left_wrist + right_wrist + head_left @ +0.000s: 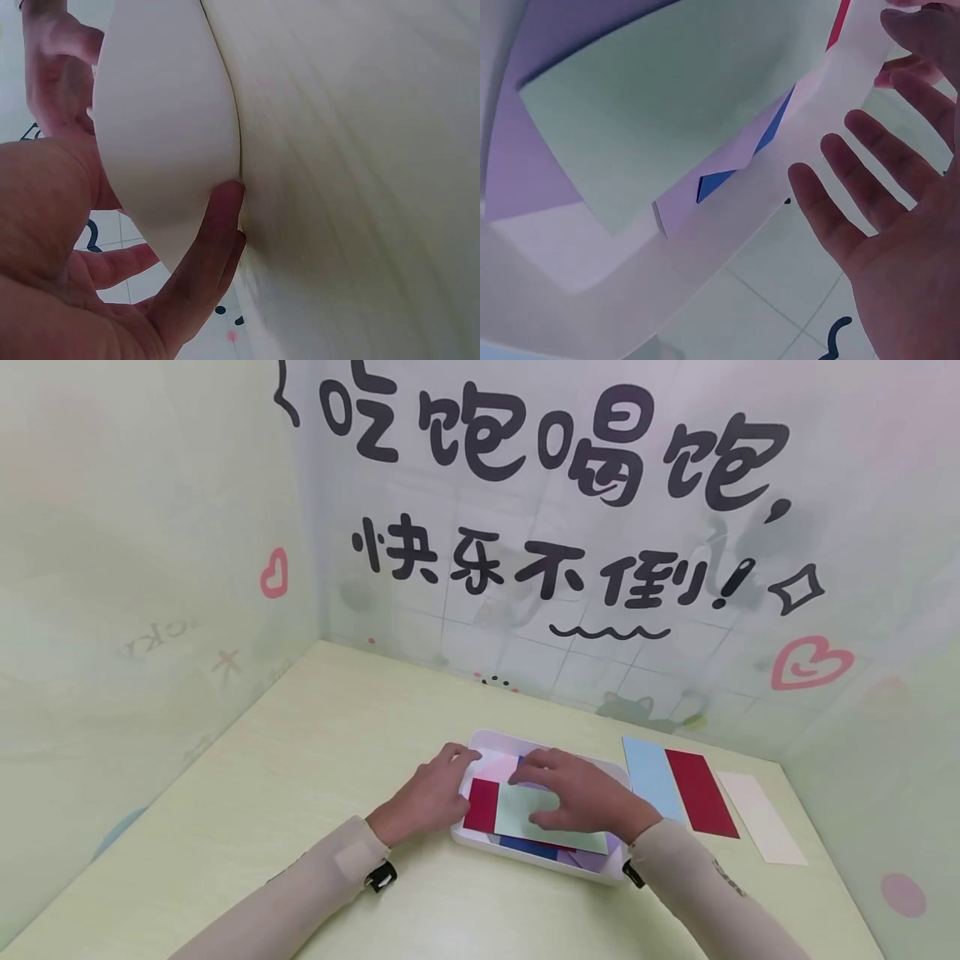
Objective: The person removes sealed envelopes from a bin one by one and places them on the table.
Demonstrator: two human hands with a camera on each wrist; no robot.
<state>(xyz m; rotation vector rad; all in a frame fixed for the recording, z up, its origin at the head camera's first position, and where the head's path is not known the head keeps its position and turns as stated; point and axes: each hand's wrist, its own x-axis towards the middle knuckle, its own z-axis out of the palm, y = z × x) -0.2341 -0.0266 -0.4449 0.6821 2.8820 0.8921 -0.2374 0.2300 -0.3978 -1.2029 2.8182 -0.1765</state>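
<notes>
A shallow white plastic tray (pixel 491 740) stands on the table with coloured cards in it. My left hand (pixel 431 793) holds the tray's left end; in the left wrist view its fingers (pixel 217 217) press the outer wall close to the tabletop. Above the tray hovers my right hand (pixel 581 793), fingers spread and slightly bent, with nothing in them. Below it lies a pale green card (pixel 517 810), with a dark red card (pixel 482 802) showing at its left. Purple cards (pixel 532 180) and a blue card (pixel 714 184) stick out from underneath.
Right of the tray, a light blue card (pixel 648 768), a red card (pixel 701 793) and a white card (pixel 761 818) lie side by side on the pale table (pixel 322 718). Printed walls (pixel 480 618) close in the back and both sides.
</notes>
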